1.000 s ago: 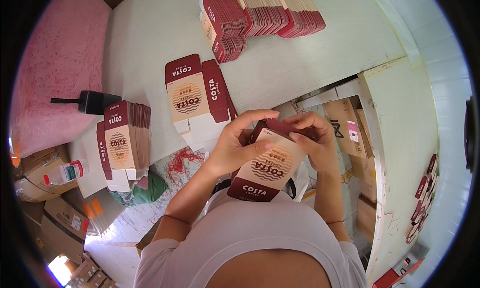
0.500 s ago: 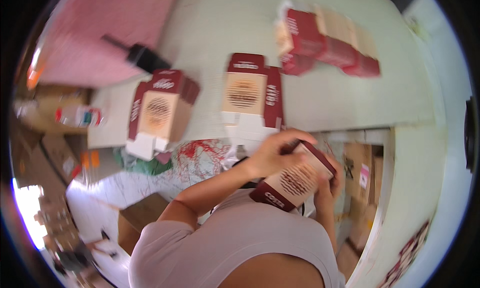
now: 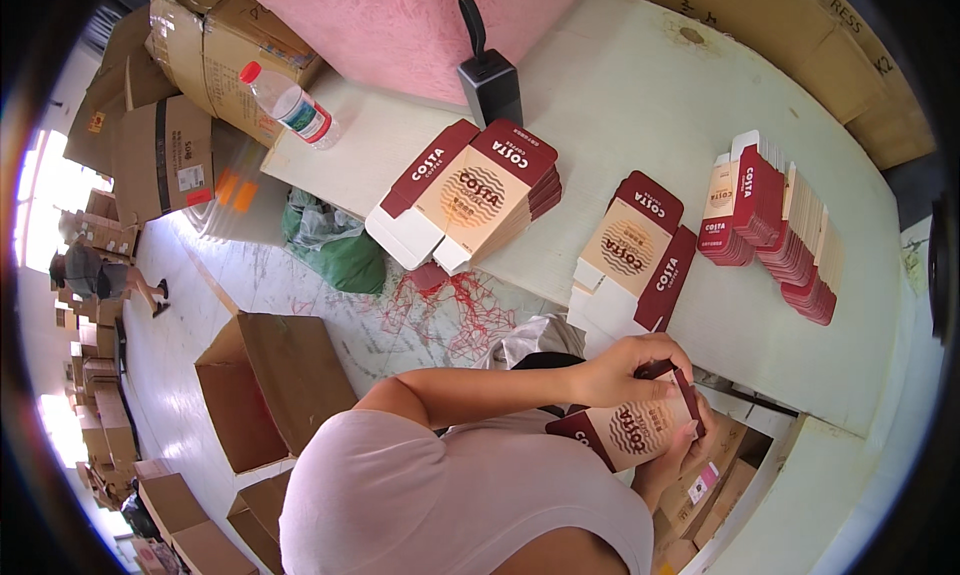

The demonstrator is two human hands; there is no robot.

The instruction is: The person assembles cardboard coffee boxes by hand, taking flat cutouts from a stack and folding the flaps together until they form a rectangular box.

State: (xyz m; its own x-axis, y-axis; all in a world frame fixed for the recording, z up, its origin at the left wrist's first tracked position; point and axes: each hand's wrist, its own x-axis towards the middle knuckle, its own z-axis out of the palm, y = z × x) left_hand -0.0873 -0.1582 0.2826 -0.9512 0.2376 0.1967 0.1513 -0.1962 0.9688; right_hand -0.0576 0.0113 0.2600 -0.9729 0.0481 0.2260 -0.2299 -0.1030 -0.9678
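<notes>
Near the table's front edge I hold a small maroon and cream carton [image 3: 638,431], tilted, between both hands. My left hand [image 3: 628,371] is closed on its upper end, with the fingers bent over the edge. My right hand [image 3: 690,445] grips the same end from the right side, thumb on the printed face. Just beyond them lies a flattened carton [image 3: 628,243] of the same print, its white flap toward me. A stack of flat cartons [image 3: 475,197] rests to the left, and another stack, fanned out [image 3: 765,225], to the right.
A black device with a strap [image 3: 492,87] stands by a large pink bundle [image 3: 420,25]. At the table's left end is a plastic bottle [image 3: 292,107]. An open cardboard box [image 3: 270,385] sits on the floor near a green bag [image 3: 335,245]. A distant person [image 3: 92,270] is far left.
My view has turned, so the table and its stacks appear shifted and tilted, with more floor and boxes showing at left. The carton stays in both hands; my fingers have shifted on its end.
</notes>
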